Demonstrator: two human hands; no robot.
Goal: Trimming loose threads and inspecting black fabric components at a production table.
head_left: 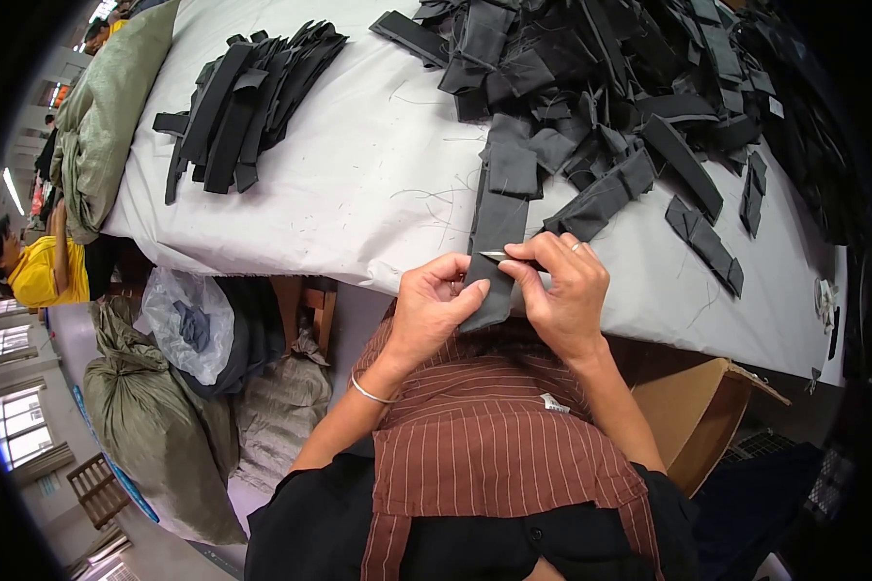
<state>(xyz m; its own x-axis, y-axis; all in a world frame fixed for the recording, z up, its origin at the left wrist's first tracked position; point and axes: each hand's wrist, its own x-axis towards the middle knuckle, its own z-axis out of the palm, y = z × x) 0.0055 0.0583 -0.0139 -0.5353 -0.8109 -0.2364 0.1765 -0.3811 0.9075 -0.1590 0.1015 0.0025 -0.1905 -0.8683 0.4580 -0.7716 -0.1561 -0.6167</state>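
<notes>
Both my hands meet at the table's near edge over a long dark grey fabric strip [499, 221]. Its near end hangs toward my apron, and a folded flap lies over its far part. My left hand [428, 308] pinches the strip's left edge between thumb and fingers. In my right hand [564, 290], thumb and forefinger are closed on a small pointed metal tool [494, 256]; its tip lies across the strip, pointing left. The rest of the tool is hidden by the fingers, so its exact kind is unclear.
A big heap of dark fabric pieces [591, 87] covers the white-covered table [358, 194] at far right. A neater stack of strips [247, 107] lies left. Sacks [150, 426] stand lower left, an open cardboard box [693, 412] right. Another person [44, 271] is at far left.
</notes>
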